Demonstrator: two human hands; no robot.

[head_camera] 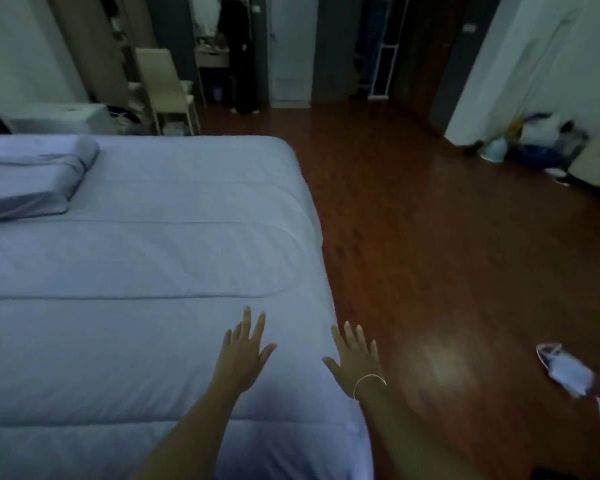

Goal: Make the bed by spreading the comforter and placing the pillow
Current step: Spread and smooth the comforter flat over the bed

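Head view: comforter (136,258) lies flat over the bed, long quilted seams running left from the grips; its edge drops off just under the right hand (355,355). Pillow (32,174) sits far ahead-left, nearer the left hand (246,348). Both grips wide open, fingers splayed, holding nothing; left is over the comforter, right at the edge. Contact can't be told. Looks like final smoothing, prob. near done.

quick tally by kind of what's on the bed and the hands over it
comforter: 1
pillow: 1
hands, left hand and right hand, fingers straight: 2
total: 4
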